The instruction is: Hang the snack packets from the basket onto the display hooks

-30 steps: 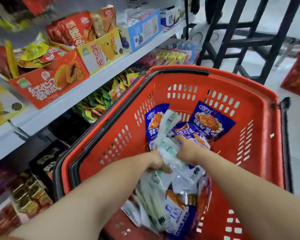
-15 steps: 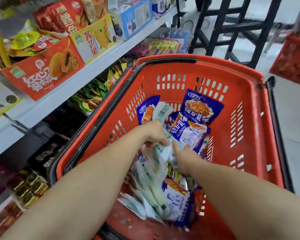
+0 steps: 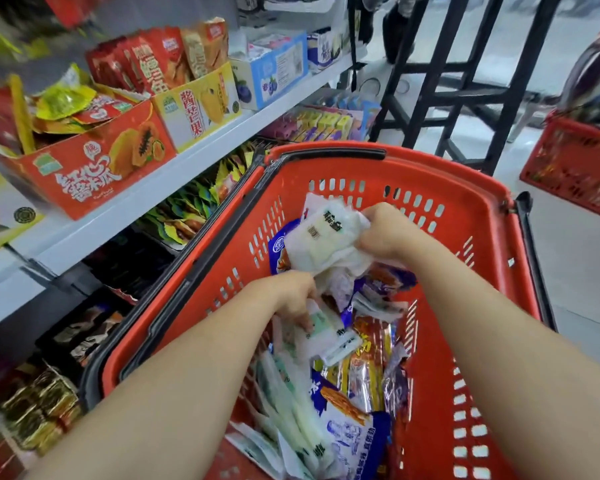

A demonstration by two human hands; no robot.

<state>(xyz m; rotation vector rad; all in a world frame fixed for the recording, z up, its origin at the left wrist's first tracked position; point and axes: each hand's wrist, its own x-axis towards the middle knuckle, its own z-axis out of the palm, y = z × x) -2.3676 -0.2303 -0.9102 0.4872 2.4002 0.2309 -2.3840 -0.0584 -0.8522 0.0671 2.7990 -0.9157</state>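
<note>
A red plastic basket (image 3: 471, 209) with black handles fills the middle of the view. Inside lie several snack packets, some blue (image 3: 350, 431), some orange and silver (image 3: 371, 368). My right hand (image 3: 385, 233) grips a bunch of white packets (image 3: 323, 237), lifted above the pile. Lower down, my left hand (image 3: 288, 299) pinches a white and green packet (image 3: 323, 330) in the basket. No display hooks can be made out.
White shelves (image 3: 174, 181) on the left carry an orange carton (image 3: 94, 168), a yellow carton (image 3: 198, 109) and a blue box (image 3: 274, 71). A black metal frame (image 3: 465, 91) stands behind the basket. Another red basket (image 3: 575, 168) sits on the floor at right.
My right hand has risen out of the pile with a bunch of white packets. My left hand stays low among the packets. The view has tilted, showing more of the shelf and floor.
</note>
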